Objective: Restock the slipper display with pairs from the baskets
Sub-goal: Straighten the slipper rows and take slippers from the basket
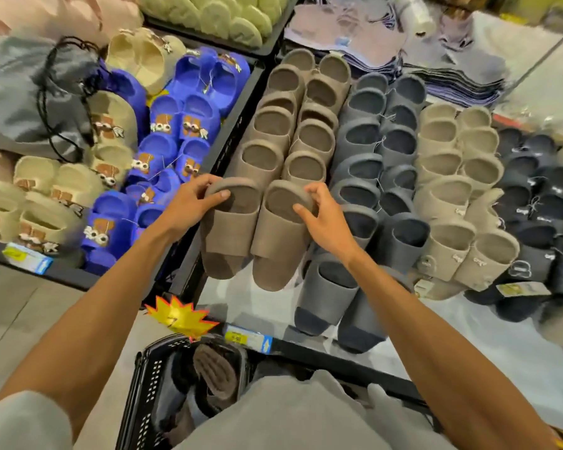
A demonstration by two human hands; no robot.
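A pair of brown slides stands at the front of the brown row on the display shelf [257,306]. My left hand [192,203] grips the heel of the left brown slide [229,228]. The heel of the right brown slide [280,235] is held by my right hand [322,219], thumb on its inside. Behind them the brown row [293,125] runs back in nested pairs. A black basket [143,401] sits low in front of me, with dark and brown slippers [215,375] inside.
Right of the brown row stand dark grey slides [371,151], then beige ones [452,177], then black ones [533,196]. Blue [176,125] and cream cartoon slippers [46,196] fill the left bin beside a grey drawstring bag [23,102]. Price tags [247,339] line the shelf edge.
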